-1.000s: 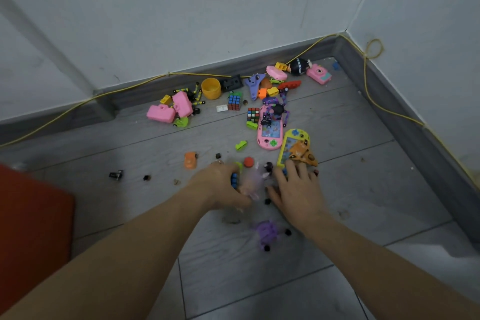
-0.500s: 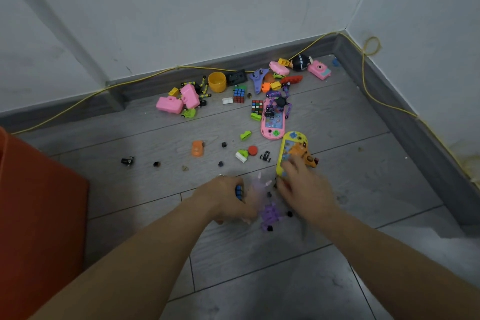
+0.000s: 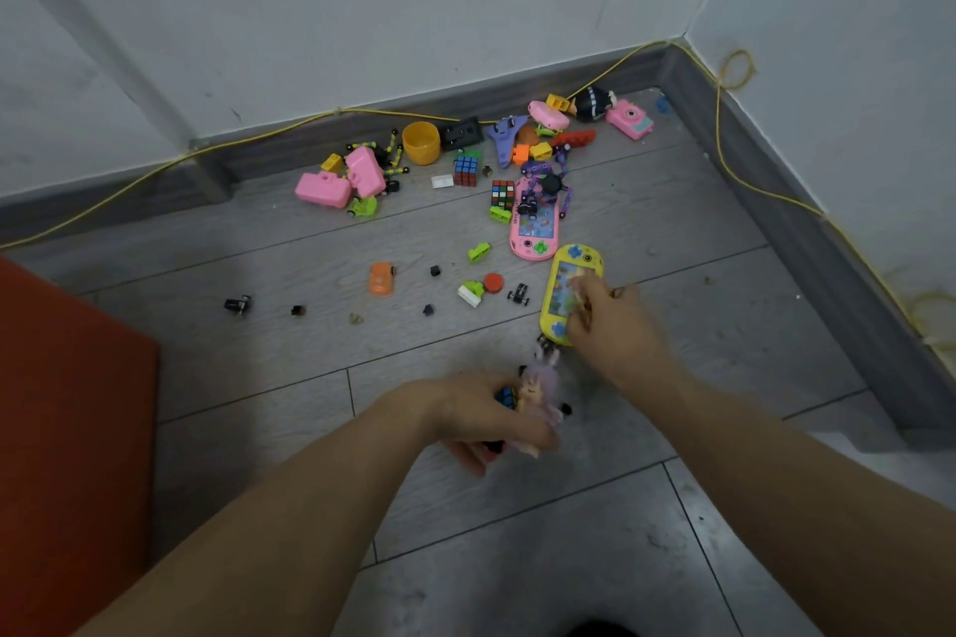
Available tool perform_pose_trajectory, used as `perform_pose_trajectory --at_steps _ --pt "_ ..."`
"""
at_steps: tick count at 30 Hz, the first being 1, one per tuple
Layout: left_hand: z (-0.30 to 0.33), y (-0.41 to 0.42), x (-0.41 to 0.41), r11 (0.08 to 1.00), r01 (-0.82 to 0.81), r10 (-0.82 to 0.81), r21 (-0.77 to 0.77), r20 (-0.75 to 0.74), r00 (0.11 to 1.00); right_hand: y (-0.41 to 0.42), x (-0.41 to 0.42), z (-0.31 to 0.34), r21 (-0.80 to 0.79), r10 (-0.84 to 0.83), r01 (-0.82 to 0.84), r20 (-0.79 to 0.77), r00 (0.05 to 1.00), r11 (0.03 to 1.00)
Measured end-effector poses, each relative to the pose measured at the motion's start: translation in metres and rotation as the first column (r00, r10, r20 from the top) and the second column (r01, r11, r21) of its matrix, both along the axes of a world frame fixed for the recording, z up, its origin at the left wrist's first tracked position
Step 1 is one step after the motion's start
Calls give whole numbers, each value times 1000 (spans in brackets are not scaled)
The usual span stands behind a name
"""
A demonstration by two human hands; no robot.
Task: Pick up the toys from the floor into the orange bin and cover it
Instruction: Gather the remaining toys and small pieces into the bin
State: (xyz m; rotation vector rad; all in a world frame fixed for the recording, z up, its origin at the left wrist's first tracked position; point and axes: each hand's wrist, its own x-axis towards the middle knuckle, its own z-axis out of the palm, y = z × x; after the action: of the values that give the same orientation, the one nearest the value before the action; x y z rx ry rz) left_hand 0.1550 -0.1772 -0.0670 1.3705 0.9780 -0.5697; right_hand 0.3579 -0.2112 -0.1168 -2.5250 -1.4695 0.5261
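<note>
The left hand (image 3: 481,416) has its fingers curled round a small doll (image 3: 538,401) with pale purple hair, with a little blue cube (image 3: 506,397) tucked in the same grip; it sits on the near side of the yellow game toy (image 3: 564,292), a little to the left. The right hand (image 3: 613,326) rests on the near end of that yellow game toy, fingers bent over its edge, though blur hides whether they actually grip it. The orange bin (image 3: 72,429) stands far to the left of the yellow game toy, only its side showing. Just beyond the yellow game toy lies a pink game toy (image 3: 533,228). To its left on the floor (image 3: 517,533) are a red disc (image 3: 493,282), an orange car (image 3: 382,278) and several small black pieces. Farther back from it, along the skirting board (image 3: 362,129), lie two pink blocks (image 3: 336,181), a yellow cup (image 3: 421,142), two puzzle cubes (image 3: 465,170) and a purple plane (image 3: 504,135).
</note>
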Motion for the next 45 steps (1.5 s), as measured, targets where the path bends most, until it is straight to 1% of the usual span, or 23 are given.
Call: perform_pose_trajectory --at_steps 2,4,7,10,12,14,17,20,22,25,30,32,35,37,40,42,45 --pt "-1 -6 7 991 78 -77 107 -17 997 -10 0 -1 -3 -40 40 -31 999 999" --pt "-1 -11 13 937 240 -225 254 -86 971 -20 -1 -4 15 -70 72 -79 994 997" --pt "1 -18 25 749 491 -444 445 -212 871 -36 -1 -4 55 -173 182 -145 974 982" --pt "3 -23 35 577 633 -555 517 -321 768 -46 10 1 142 -215 233 -137 967 962" --pt "5 -27 40 483 689 -593 540 -378 711 -47 21 4 173 -212 228 -108 971 958" --pt "6 -30 42 414 721 -616 555 -413 671 -42 30 5 131 -182 192 -82 980 973" --pt "5 -34 45 348 732 -629 585 -433 645 -31 34 3 8 -103 103 -18 994 995" --pt "4 -36 47 287 754 -664 591 -445 601 -19 32 1 -61 -62 60 -30 998 996" --pt "4 -36 48 268 755 -681 598 -437 588 -11 33 0 -91 -60 56 -39 997 994" --pt "1 -36 51 260 751 -688 607 -430 585 -3 35 4 -128 -68 64 -30 997 990" --pt "-4 -33 51 296 729 -670 617 -410 619 -7 37 6 -158 -136 123 -74 988 980" --pt "-5 -29 45 347 707 -651 616 -384 654 -12 35 7 -145 -168 151 -118 979 978" --pt "-8 -20 29 491 628 -573 604 -319 755 -19 29 9 -90 -245 229 -254 936 969" --pt "-4 -14 16 571 566 -513 595 -279 811 -19 23 14 -59 -296 293 -330 896 954" --pt "13 2 -1 679 430 -397 596 -195 897 -14 9 33 -19 -293 317 -437 850 948" --pt "34 20 -11 711 328 -318 622 -132 939 -4 -2 51 21 -258 309 -496 829 951" --pt "82 50 -34 680 190 -208 709 -62 976 26 -30 92 98 -140 223 -523 841 970"
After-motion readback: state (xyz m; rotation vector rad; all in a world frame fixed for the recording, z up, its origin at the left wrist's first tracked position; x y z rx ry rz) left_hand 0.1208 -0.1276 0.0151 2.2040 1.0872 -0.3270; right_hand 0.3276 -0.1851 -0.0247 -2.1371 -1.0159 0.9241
